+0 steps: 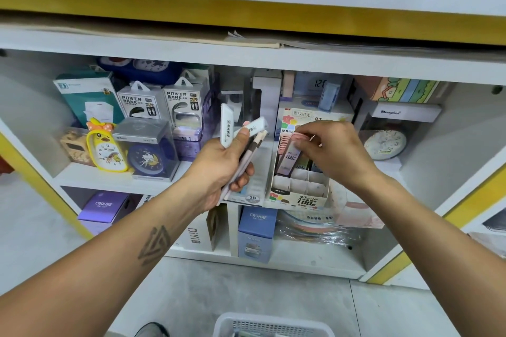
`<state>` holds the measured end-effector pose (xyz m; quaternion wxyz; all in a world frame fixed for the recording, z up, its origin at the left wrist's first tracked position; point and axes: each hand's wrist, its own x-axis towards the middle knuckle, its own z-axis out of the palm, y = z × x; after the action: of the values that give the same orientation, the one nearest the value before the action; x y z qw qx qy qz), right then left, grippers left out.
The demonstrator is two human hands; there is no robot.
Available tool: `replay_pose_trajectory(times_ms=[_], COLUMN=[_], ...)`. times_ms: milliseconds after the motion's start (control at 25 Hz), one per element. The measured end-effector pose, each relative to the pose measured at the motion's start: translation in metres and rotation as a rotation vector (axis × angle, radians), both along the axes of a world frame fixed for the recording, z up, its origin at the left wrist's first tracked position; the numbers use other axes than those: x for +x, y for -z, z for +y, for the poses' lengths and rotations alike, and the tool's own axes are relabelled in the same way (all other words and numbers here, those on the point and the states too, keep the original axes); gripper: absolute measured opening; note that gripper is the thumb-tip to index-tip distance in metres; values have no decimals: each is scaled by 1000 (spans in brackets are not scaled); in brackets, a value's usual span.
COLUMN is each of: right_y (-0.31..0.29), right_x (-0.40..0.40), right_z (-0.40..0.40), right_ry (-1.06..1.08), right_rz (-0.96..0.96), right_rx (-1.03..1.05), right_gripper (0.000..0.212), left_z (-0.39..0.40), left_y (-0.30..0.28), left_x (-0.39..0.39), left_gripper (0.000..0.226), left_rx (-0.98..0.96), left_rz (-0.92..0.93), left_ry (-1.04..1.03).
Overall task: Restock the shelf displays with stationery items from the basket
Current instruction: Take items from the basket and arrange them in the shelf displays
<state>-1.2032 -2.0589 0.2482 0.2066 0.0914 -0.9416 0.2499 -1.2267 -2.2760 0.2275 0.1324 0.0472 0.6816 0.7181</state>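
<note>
Head view. The left hand [223, 161], just left of centre, has its fingers curled round a bundle of slim stationery packs [246, 142] that fan out toward 1 o'clock: two white ones uppermost, pale pink and brown ones beneath. The right hand [332, 149], at 3 o'clock from the left and apart from it, pinches the top of a pink lead case [287, 157] between thumb and fingertips; the case stands tilted in a rear cell of the divided display box [299, 190] on the middle shelf [90, 176]. The box's front cells show bare cardboard dividers. At 9 o'clock from the left hand stand a yellow duck clock [105, 146] and power bank boxes [161, 102]. At 6 o'clock, on the floor at the frame's lower edge, is the white basket [269, 324].
</note>
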Motion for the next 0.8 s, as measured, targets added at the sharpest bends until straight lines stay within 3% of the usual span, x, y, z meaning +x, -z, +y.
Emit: replay_pose_trajectory(times_ms=[80, 400, 440, 560, 600, 800], right_y=[4, 14, 11, -2, -4, -13], right_x=[0, -2, -2, 0, 2, 11], right_z=[-4, -11, -11, -14, -14, -1], right_ry=[-6, -23, 15, -7, -34, -50], right_rz=[49, 8, 1, -198, -244, -316], right_rx=[157, 213, 61, -703, -829, -1019], right_gripper=[12, 17, 16, 15, 15, 10], left_z=[1, 6, 7, 14, 17, 30], left_y=[0, 3, 3, 4, 4, 5], left_x=[1, 4, 4, 7, 8, 9], left_gripper=[56, 47, 42, 35, 36, 40], left_rx=[-10, 18, 29, 53, 45, 44], left_rz=[-4, -7, -9, -40, -51, -83], left_ry=[7, 72, 92, 152, 171, 255])
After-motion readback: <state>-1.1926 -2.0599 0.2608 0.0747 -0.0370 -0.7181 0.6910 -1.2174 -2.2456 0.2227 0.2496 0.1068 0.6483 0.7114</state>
